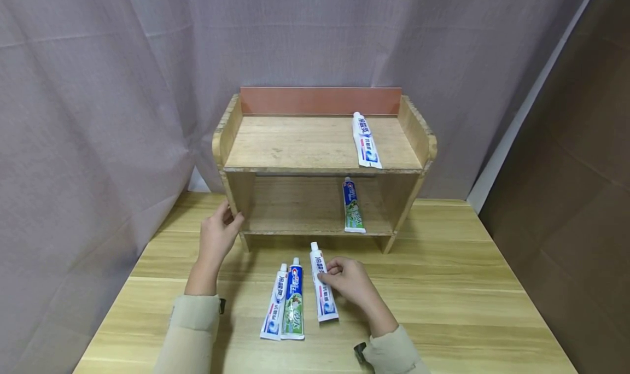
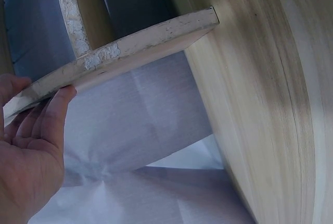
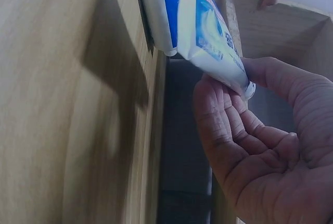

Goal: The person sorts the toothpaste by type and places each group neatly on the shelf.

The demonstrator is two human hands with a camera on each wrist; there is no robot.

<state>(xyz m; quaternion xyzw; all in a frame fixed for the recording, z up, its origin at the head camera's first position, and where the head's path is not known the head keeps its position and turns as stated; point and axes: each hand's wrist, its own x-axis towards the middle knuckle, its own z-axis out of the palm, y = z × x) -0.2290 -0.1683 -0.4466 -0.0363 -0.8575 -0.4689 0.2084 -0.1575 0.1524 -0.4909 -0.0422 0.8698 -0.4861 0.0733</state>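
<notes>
My right hand pinches a white and blue toothpaste tube between thumb and fingers, in front of the small wooden shelf. In the right wrist view this tube is tilted, with the thumb on one side and fingers on the other. My left hand grips the front edge of the shelf's left side panel; the left wrist view has the thumb and fingers on either side of that panel. To the left of the held tube lie a green and blue toothpaste tube and another white tube, side by side.
A white toothpaste tube lies on the upper shelf board, right of its middle. Below it, a green and blue tube lies on the lower board. Grey curtain hangs behind the wooden table, and a brown cloth hangs at right.
</notes>
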